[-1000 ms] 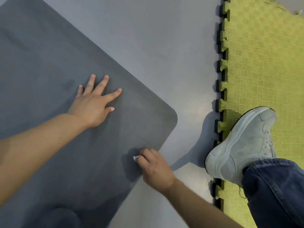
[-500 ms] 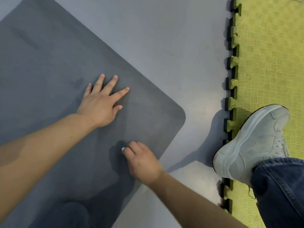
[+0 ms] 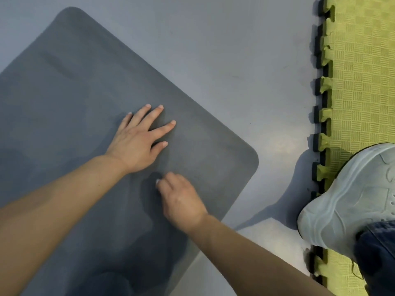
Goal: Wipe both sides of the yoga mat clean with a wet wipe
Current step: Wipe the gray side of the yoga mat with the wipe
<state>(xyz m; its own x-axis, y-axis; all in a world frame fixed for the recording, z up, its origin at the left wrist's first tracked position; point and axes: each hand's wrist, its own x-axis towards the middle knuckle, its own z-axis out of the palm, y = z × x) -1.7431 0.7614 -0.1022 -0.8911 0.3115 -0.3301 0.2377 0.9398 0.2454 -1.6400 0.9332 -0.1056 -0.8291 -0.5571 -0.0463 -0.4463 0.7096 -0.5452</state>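
A dark grey yoga mat [image 3: 70, 107] lies flat on the pale floor, its rounded corner pointing right. My left hand [image 3: 137, 142] rests flat on the mat with fingers spread. Just below it, my right hand [image 3: 181, 201] is curled over a small white wet wipe [image 3: 157, 181], pressing it onto the mat near the mat's lower edge. Only a sliver of the wipe shows at my fingertips; the rest is hidden under the hand.
Yellow-green interlocking foam tiles [image 3: 361, 86] with dark toothed edges cover the floor on the right. My white sneaker [image 3: 350, 195] and blue jeans leg [image 3: 378, 257] stand on them. Bare grey floor [image 3: 224, 50] lies between mat and tiles.
My right hand has slid the wipe leftward and farther onto the mat, away from its lower edge and closer to my left hand. The left hand stays flat in place.
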